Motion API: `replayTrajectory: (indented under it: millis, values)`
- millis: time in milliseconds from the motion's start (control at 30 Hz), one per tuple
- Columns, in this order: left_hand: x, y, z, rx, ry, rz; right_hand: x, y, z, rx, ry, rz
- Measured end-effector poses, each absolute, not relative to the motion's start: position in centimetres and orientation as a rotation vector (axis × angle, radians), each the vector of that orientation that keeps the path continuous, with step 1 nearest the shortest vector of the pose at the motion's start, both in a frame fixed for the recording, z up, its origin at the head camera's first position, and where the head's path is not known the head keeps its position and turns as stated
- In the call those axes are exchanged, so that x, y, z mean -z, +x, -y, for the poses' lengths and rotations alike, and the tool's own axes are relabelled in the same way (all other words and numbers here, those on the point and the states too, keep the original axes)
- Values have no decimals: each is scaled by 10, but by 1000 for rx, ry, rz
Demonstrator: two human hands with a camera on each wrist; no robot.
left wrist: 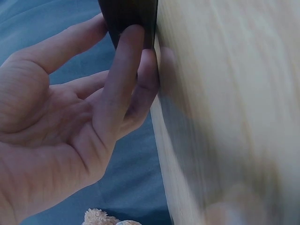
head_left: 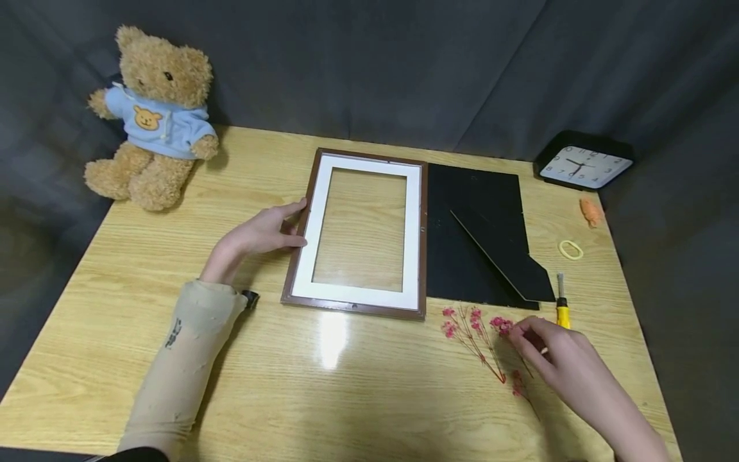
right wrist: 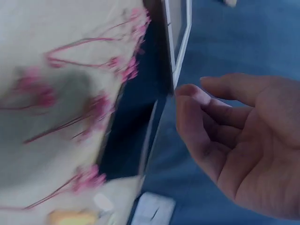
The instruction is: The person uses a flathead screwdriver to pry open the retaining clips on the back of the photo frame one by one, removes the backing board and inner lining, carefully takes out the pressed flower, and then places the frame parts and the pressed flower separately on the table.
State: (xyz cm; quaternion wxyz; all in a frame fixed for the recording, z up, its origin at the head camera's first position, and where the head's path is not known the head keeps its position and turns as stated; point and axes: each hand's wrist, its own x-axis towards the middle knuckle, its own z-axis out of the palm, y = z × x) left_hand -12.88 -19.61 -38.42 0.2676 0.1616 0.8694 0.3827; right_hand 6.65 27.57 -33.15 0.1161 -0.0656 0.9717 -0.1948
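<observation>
A brown picture frame [head_left: 425, 256] with a white mat lies on the table, its middle showing the wood grain. My left hand [head_left: 262, 231] grips its left edge; in the left wrist view the fingers of that hand [left wrist: 70, 112] meet the dark frame side [left wrist: 133, 16]. My right hand [head_left: 557, 356] hovers over pink dried flower sprigs [head_left: 476, 327], its fingers loosely curled. From the right wrist view, a gap shows between thumb and fingertips of this hand [right wrist: 234, 131], with nothing held. Several pink sprigs [right wrist: 96, 110] lie below it.
A black backing board [head_left: 479, 192] with a stand leg [head_left: 508, 263] adjoins the frame. A yellow-handled screwdriver [head_left: 562, 314], a pale ring [head_left: 570, 250], an orange item [head_left: 590, 212] and a clock [head_left: 586, 167] line the right. The teddy bear [head_left: 156, 122] sits back left.
</observation>
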Motion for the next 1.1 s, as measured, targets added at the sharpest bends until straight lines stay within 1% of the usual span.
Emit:
replayTrajectory:
  millis: [267,433,567,667,767,900,1100]
  values:
    - [386,-128,197,-1047,432,-2344,320,7,-234,617,-626,-2943]
    - [387,-129,198,-1047,431,-2347,317,-40,-208,588,-714,-2924]
    - [387,-129,197,-1046,432,-2349,328,-62,-181,563,-832,-2822]
    - [386,-129,196,-1039,436,-2352,341,-68,-164,554,-925,-2729]
    - [386,-130,195,-1033,439,-2355,352,-70,-152,555,-923,-2632]
    - [387,-130,195,-1025,430,-2359,359,-66,-142,534,-894,-2540]
    - [387,-129,196,-1028,416,-2358,364,-56,-133,489,-939,-2497]
